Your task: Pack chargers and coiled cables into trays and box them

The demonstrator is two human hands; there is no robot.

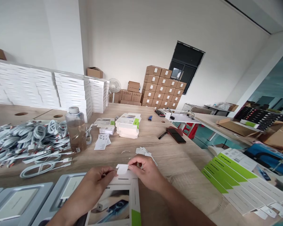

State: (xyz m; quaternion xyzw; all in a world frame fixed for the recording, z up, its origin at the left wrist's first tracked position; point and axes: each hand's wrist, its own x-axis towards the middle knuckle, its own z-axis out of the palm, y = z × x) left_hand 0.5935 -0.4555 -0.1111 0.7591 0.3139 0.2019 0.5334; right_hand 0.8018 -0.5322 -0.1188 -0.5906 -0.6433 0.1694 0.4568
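Observation:
A white-and-green product box (135, 197) with a picture of a charger and cable lies in front of me. At its far end a small white tab (123, 169) sticks up. My left hand (100, 180) pinches the tab's left edge between thumb and finger. On the other side, the thumb and forefinger of my right hand (147, 171) are closed on the tab's right corner. Just beyond the right hand lie several cut white paper pieces (145, 151). Left of the box, grey trays (43, 191) hold white flat chargers (16, 204), partly covered by my left forearm.
Coiled white cables (37, 135) are heaped at left beside a bottle (75, 128). Flat cartons (127, 125) and leaflets (102, 141) stand ahead. A phone (176, 135) and a black pen (163, 135) lie rightward. Finished-looking green-striped boxes (240, 182) are stacked at right.

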